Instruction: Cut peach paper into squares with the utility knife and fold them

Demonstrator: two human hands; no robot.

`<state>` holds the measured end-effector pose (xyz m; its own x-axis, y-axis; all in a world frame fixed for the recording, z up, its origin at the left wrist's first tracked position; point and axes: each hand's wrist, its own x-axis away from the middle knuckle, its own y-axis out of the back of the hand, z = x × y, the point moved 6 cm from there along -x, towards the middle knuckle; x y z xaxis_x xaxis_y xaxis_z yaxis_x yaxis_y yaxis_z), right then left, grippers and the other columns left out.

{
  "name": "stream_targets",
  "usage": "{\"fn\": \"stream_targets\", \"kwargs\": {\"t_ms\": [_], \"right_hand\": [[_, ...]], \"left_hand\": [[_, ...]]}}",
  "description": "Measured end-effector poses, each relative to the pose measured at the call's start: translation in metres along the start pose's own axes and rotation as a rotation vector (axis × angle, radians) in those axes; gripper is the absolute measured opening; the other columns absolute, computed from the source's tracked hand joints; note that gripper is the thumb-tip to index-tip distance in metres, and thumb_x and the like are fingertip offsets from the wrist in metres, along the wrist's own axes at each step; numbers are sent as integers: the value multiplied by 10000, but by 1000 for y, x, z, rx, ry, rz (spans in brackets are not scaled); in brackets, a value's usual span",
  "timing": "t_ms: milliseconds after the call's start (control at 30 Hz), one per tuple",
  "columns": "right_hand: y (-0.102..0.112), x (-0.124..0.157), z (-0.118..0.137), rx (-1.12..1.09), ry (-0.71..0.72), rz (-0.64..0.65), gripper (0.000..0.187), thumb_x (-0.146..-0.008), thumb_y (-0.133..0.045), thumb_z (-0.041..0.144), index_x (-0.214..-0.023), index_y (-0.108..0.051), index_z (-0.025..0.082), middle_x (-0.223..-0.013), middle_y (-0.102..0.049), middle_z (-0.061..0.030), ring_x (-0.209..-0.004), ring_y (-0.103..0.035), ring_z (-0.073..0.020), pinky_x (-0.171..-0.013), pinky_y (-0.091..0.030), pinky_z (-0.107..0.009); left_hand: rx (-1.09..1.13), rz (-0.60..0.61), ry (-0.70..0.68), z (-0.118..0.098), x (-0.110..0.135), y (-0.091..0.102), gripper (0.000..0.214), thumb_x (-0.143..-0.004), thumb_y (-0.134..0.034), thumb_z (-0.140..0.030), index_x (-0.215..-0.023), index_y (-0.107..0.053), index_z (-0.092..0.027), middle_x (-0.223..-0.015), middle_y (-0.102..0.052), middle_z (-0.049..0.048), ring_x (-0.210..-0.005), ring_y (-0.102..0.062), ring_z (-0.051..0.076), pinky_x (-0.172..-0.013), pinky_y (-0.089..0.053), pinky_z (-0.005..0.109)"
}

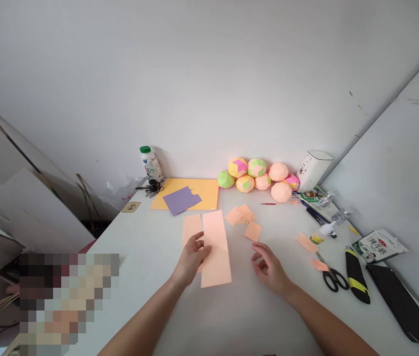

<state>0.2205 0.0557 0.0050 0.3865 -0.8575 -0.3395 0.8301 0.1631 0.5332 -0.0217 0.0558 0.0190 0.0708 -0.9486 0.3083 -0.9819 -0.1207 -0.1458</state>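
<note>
Pinched between the thumb and fingers of my left hand (pixel 193 256) is a long pink paper strip (pixel 217 242), held above the table. A second pink paper piece (pixel 191 227) lies partly hidden behind that hand. My right hand (pixel 267 267) hovers to the right of the strip, its fingers curled but apart, with nothing visible in them. Just beyond it lies a small pink paper square (pixel 253 231), beside an overlapping bunch of similar pink squares (pixel 239 214).
Several faceted paper balls (pixel 245 183) are heaped by the wall. A purple sheet (pixel 182 200) rests on yellow paper (pixel 209 194), near a bottle (pixel 152 165) and keys (pixel 153 187). To the right are scissors (pixel 334 279), a glue bottle (pixel 316 236), a yellow-black case (pixel 356 277) and a black case (pixel 404 304).
</note>
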Motion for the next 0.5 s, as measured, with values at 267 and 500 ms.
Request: {"fn": "stream_targets", "kwargs": {"t_ms": [267,500], "right_hand": [[-14,7,53,296,506,101,383,-852,-489,122,-1228,-500,192,-1324,-493,-149,-1319,-356,-291,-1010,-414,-488],[-15,2,44,-119,244,367,181,-896,-462,238,-896,-634,184,-836,-676,-78,-868,-627,-181,-776,-526,-321]], "left_hand": [[235,292,302,40,29,-48,594,-719,-710,-221,-1226,-412,-133,-1066,-639,140,-862,-663,214,-742,-534,325],[-602,232,-197,34,29,-41,523,-861,-480,-269,-1345,-298,-190,-961,-593,69,-714,-619,177,-647,-520,349]]}}
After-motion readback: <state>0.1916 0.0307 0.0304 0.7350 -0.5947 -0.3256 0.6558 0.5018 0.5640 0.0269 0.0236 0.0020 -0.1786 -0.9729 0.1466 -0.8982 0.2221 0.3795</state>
